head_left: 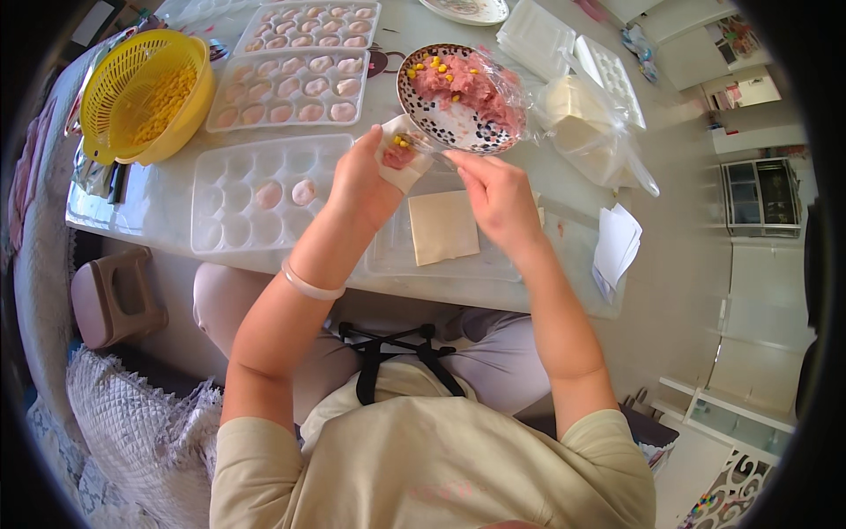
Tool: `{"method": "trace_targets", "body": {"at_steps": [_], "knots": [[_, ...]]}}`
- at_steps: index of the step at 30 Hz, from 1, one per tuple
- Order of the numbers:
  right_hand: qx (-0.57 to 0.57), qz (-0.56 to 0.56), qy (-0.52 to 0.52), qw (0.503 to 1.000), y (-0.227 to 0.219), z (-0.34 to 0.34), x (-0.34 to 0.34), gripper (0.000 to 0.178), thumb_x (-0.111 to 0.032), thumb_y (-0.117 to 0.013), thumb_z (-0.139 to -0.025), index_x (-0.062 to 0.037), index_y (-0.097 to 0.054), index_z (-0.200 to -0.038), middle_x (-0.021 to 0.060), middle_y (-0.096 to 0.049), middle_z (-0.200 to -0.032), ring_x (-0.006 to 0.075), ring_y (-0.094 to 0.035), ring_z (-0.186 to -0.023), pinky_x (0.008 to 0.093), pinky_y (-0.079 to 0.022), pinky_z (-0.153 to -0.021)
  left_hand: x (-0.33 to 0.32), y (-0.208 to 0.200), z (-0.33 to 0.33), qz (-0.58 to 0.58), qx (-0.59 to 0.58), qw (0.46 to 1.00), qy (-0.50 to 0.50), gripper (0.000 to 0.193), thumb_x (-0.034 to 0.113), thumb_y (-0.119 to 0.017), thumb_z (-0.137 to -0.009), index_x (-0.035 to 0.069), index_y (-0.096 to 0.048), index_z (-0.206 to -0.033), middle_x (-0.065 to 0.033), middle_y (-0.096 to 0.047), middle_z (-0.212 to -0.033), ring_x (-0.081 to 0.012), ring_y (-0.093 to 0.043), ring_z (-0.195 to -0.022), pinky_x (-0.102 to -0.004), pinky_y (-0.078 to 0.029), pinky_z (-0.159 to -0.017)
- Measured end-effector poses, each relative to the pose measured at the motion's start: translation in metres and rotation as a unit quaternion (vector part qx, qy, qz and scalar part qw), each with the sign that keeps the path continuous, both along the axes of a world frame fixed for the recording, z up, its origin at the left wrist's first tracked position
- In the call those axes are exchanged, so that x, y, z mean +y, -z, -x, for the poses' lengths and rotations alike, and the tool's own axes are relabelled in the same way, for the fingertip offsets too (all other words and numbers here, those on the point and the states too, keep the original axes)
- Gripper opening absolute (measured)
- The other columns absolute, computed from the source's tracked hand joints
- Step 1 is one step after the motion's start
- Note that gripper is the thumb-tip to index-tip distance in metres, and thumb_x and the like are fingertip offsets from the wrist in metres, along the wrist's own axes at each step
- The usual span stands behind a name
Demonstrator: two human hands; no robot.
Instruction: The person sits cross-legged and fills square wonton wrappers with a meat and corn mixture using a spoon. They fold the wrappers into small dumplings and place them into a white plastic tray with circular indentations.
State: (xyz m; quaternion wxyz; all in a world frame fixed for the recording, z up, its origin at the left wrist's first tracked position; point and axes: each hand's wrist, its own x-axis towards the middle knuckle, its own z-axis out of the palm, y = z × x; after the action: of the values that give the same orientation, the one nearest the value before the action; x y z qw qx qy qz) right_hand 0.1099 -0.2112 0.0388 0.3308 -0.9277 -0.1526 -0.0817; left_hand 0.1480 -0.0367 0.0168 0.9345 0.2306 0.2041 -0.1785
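Observation:
On my left hand (366, 185) lies a pale square wrapper (408, 176), held by the fingers and thumb, with pink minced meat and yellow corn kernels on it. My right hand (498, 198) pinches a slim metallic utensil (438, 151) whose end is over the wrapper; its kind is hard to make out. Just beyond both hands stands a patterned plate (438, 121) of minced meat (467, 84) dotted with corn, with clear plastic film at its right side. Below my right hand a stack of square wrappers (443, 229) rests on a clear plastic tray (388, 256).
A compartment tray (216, 198) to the left holds two filled dumplings (304, 192). Fuller trays (286, 88) of dumplings stand beyond it. At far left is a yellow colander (189, 115) of corn. Bagged wrappers (568, 110), white containers (535, 40) and papers (617, 242) sit right.

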Motion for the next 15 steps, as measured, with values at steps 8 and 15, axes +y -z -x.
{"method": "trace_targets", "body": {"at_steps": [8, 15], "knots": [[-0.088, 0.192, -0.002, 0.977, -0.015, 0.038, 0.026, 0.042, -0.003, -0.059, -0.080, -0.0132, -0.065, -0.119, 0.0068, -0.049, -0.079, 0.0232, -0.058, -0.060, 0.0361, -0.049, -0.051, 0.004, -0.002, 0.011, 0.000, -0.048, 0.999, -0.016, 0.046, 0.026, -0.025, -0.104, -0.007, -0.045, -0.128, -0.0180, -0.056, -0.123, -0.0268, -0.055, -0.110, -0.0400, -0.041, -0.098], [-0.095, 0.170, -0.015, 0.981, -0.028, 0.051, 0.013, 0.039, -0.003, -0.060, -0.080, -0.0126, -0.066, -0.118, 0.0059, -0.049, -0.078, 0.0225, -0.058, -0.061, 0.0352, -0.047, -0.051, 0.014, 0.002, 0.014, 0.063, -0.077, 0.994, -0.038, 0.048, 0.027, -0.023, -0.103, -0.005, -0.042, -0.133, -0.0179, -0.051, -0.131, -0.0291, -0.050, -0.119, -0.0440, -0.040, -0.098]]}}
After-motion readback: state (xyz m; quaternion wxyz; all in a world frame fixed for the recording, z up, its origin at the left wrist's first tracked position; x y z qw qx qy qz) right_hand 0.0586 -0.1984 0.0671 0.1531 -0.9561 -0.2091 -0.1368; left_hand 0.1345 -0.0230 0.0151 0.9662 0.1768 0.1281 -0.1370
